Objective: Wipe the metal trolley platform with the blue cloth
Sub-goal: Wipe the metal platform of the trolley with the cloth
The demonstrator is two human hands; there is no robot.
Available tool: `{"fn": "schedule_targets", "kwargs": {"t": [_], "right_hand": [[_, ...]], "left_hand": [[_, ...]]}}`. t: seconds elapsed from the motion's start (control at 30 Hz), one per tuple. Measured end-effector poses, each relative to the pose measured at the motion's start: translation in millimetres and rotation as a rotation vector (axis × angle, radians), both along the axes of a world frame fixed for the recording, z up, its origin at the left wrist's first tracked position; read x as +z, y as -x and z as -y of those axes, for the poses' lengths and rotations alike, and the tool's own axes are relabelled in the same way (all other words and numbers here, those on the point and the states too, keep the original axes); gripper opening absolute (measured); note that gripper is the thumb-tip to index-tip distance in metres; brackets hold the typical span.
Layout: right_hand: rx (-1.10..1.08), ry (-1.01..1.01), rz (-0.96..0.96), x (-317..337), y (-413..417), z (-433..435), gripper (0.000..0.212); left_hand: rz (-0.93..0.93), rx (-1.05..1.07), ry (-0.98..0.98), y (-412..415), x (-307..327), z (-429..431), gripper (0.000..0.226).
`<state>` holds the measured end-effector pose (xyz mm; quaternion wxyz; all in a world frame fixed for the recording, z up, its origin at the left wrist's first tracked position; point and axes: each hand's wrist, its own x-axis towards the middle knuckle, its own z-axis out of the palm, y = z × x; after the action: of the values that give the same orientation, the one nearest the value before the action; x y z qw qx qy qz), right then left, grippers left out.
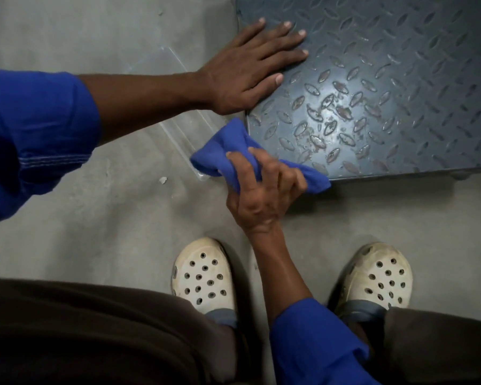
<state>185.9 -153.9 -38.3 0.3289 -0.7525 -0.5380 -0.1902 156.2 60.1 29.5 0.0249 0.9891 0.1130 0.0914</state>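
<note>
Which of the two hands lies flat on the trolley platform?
The left hand, fingers straight on the platform corner; the right hand grips the blue cloth instead.

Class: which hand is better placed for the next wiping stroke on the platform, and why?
Right. The right hand grips the blue cloth at the near corner of the platform; the left hand rests flat on it, holding nothing.
</note>
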Motion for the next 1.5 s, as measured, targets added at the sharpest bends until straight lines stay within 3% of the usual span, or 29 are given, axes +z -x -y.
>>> {"fn": "schedule_targets", "kwargs": {"t": [0.07, 0.17, 0.37, 0.43, 0.5, 0.57, 0.7, 0.8, 0.97, 1.17, 1.27, 1.37, 1.5], "right_hand": [[0.029, 0.011, -0.010, -10.0, -1.1, 9.5, 0.031], [-0.019, 0.020, -0.173, 1.9, -8.5, 13.8, 0.030], [-0.330, -0.100, -0.290, 17.5, -54.1, 15.0, 0.028], [-0.220, -0.029, -0.259, 11.8, -24.8, 13.0, 0.030], [0.023, 0.074, -0.161, -1.4, 15.1, 13.7, 0.034], [0.155, 0.141, -0.082, -14.2, 30.0, 11.2, 0.025], [0.244, 0.213, 0.042, -19.6, 6.1, 23.6, 0.013], [0.289, 0.136, -0.034, -9.3, -7.7, 40.7, 0.006], [-0.048, -0.083, -0.306, -0.3, -55.2, 55.4, 0.039], [-0.367, -0.283, -0.434, 22.1, -82.6, 44.0, 0.031], [-0.388, -0.226, -0.409, 27.6, -80.5, 36.1, 0.035], [-0.425, -0.095, -0.512, 27.1, -78.8, 29.2, 0.049], [-0.496, -0.160, -0.566, 27.0, -119.5, 21.1, 0.046]], "left_hand": [[0.013, 0.002, 0.000, -0.7, -0.4, 1.7, 0.056], [0.022, 0.003, 0.004, -1.4, -1.0, 4.5, 0.056], [-0.037, 0.037, -0.025, -9.6, -3.0, 18.7, 0.065], [-0.049, 0.018, -0.044, -12.7, -1.4, 15.8, 0.067], [-0.069, -0.033, -0.054, -15.8, 1.4, 9.1, 0.068], [-0.090, -0.103, -0.066, -19.5, 6.0, 2.3, 0.067], [-0.088, -0.169, -0.080, -20.8, 10.5, -5.0, 0.066], [-0.071, -0.156, -0.093, -19.1, 10.4, -2.7, 0.065], [-0.103, -0.109, -0.094, -19.6, 10.7, 2.8, 0.067], [-0.133, -0.078, -0.065, -22.9, 13.1, 7.4, 0.070], [-0.155, -0.011, -0.019, -34.7, 12.8, 18.1, 0.072], [-0.153, 0.002, 0.015, -60.8, 11.1, 27.6, 0.076], [-0.157, -0.034, 0.033, -92.6, 12.2, 36.1, 0.078]]}}
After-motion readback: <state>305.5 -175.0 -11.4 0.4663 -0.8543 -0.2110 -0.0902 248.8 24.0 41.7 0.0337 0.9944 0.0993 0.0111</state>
